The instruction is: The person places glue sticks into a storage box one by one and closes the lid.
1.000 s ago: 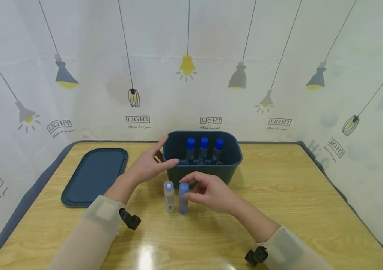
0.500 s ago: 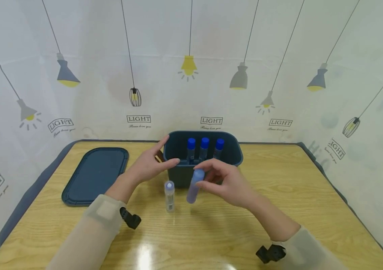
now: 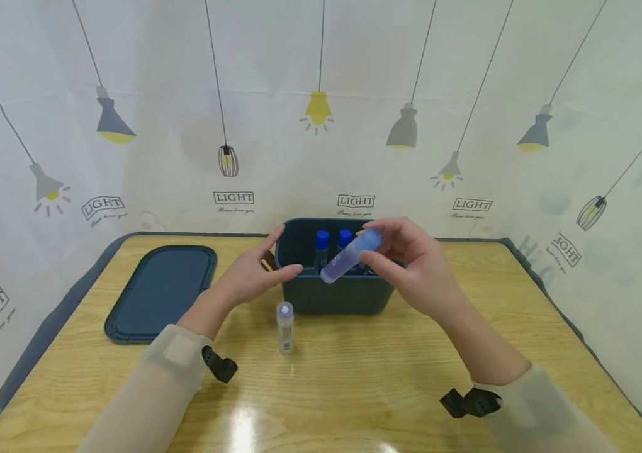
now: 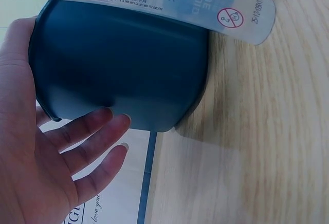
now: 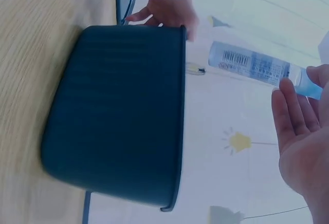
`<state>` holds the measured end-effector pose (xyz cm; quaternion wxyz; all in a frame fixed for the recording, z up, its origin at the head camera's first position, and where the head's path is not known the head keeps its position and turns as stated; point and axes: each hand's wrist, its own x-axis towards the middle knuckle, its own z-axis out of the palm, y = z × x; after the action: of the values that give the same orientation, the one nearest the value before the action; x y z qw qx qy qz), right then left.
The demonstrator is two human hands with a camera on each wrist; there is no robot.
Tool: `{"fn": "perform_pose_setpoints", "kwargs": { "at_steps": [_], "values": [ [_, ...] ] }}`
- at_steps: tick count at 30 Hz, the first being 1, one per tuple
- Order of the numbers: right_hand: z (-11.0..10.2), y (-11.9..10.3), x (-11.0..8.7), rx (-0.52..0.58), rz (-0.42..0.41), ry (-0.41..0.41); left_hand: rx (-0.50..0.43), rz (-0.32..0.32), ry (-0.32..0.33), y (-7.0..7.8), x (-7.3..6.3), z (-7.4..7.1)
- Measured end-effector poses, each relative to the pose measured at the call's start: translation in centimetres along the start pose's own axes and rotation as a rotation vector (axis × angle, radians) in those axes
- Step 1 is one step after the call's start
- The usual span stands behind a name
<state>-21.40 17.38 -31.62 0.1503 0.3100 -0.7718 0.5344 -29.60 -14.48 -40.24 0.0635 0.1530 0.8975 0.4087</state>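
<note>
My right hand (image 3: pixel 420 267) pinches a purple liquid-glue bottle (image 3: pixel 346 258) by its blue cap end, thumb in front. The bottle slants over the front rim of the dark blue bin (image 3: pixel 335 296), its base pointing down and left. Blue-capped bottles (image 3: pixel 322 242) stand inside the bin; the held bottle and right hand partly cover them. At the bin's left end rests my left hand (image 3: pixel 244 277), thumb across the front rim and index finger towards the back corner. A clear glue bottle (image 3: pixel 285 330) stands upright in front of the bin; its printed label (image 4: pixel 149 0) shows in the left wrist view.
A dark blue lid (image 3: pixel 162 292) lies flat on the wooden table (image 3: pixel 496 327), left of the bin. Behind the table's dark-edged back hangs a cloth (image 3: pixel 275 126) printed with lamps. Black wrist cameras (image 3: pixel 471 402) sit on both forearms.
My right hand has lifted the purple glue bottle off the table, up and to the right, tilting it over the bin's rim. The left hand stays at the bin's left end.
</note>
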Motion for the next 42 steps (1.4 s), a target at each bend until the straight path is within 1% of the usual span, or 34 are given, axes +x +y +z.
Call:
{"fn": "perform_pose_setpoints", "kwargs": {
  "at_steps": [3, 7, 12, 16, 20, 27, 34, 39, 42],
  "values": [
    [0.0, 0.7, 0.3, -0.039, 0.019, 0.035, 0.001, 0.002, 0.002, -0.1, 0.0, 0.0],
    [0.1, 2.0, 0.6, -0.094, 0.066, 0.052, -0.004, 0.003, -0.001, -0.1, 0.0, 0.1],
    [0.3, 3.9, 1.3, -0.131, 0.155, 0.034, -0.013, 0.006, -0.005, -0.2, 0.0, 0.0],
    [0.5, 4.9, 2.1, -0.15, 0.223, -0.027, -0.013, 0.006, 0.001, -0.1, 0.0, 0.0],
    [1.0, 5.6, 2.9, -0.177, 0.268, -0.081, -0.011, 0.009, 0.004, -0.1, 0.0, -0.1],
    [2.4, 6.7, 3.9, -0.236, 0.28, -0.165, -0.014, 0.009, 0.003, -0.1, 0.0, 0.1],
    [3.7, 7.0, 5.0, -0.354, 0.279, -0.32, -0.026, 0.017, 0.002, -0.4, 0.1, 0.2],
    [4.1, 7.3, 5.6, -0.361, 0.298, -0.359, -0.032, 0.027, 0.008, -0.4, 0.2, 0.3],
    [4.2, 7.5, 5.7, -0.367, 0.328, -0.376, -0.028, 0.028, 0.009, -0.3, 0.2, 0.3]
  ]
}}
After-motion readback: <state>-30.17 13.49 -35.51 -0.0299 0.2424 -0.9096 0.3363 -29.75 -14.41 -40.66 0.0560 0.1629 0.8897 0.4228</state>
